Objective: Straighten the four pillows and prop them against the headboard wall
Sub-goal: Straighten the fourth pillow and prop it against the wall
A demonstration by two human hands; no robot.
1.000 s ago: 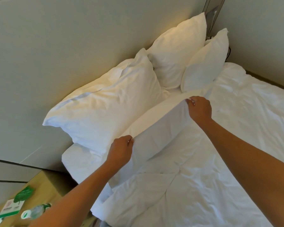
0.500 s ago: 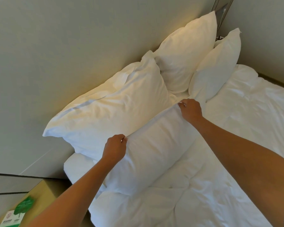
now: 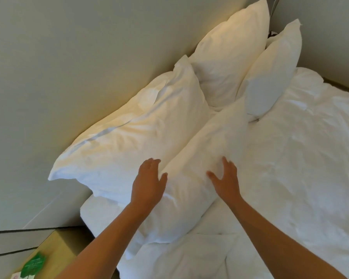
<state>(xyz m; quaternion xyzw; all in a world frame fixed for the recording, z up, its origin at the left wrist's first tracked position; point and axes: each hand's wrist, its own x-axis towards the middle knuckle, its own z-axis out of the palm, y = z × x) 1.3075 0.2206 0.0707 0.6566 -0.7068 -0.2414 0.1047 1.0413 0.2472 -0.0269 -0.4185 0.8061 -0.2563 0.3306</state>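
Against the rear pillow (image 3: 129,137), front pillow (image 3: 199,158) is propped, long axis running away up the bed. Left hand (image 3: 148,183) and right hand (image 3: 226,181) are laid flat on its near end, fingers spread, nothing gripped.

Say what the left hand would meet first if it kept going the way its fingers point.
Probably the large near pillow leaning on the headboard wall. The left hand points up toward it beside the front pillow; depth is unclear.

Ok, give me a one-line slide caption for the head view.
Both open hands, left and right, pat the near front pillow leaning on the back pillow.
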